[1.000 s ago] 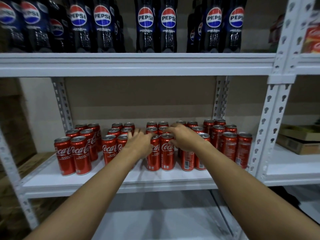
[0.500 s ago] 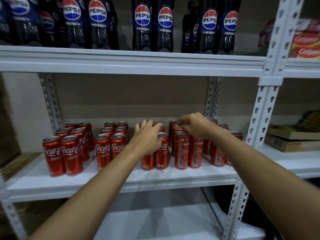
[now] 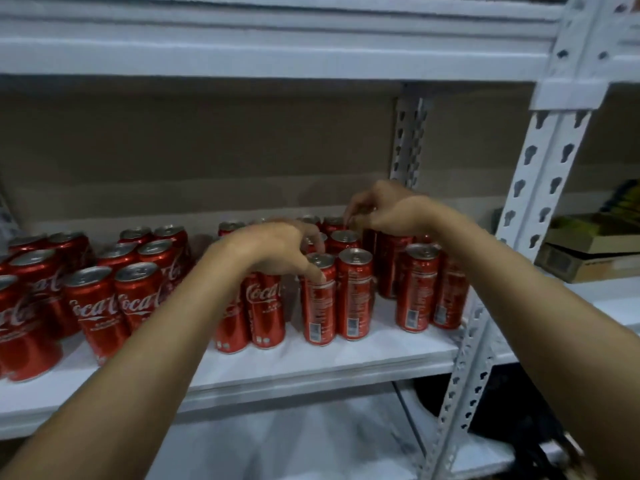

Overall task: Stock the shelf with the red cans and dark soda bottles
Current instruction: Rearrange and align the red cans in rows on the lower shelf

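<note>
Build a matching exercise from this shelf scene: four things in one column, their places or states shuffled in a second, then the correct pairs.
Things
1. left hand
2. right hand
3. cardboard box
4. lower shelf

Places or states
A. beyond the upright post, on the neighbouring shelf to the right
B. reaching over cans at the back of the row
C. bare white surface under the can shelf
D. thumb against a front can showing its barcode side

Pairs: 1-D, 2-B, 3-A, 4-C
</note>
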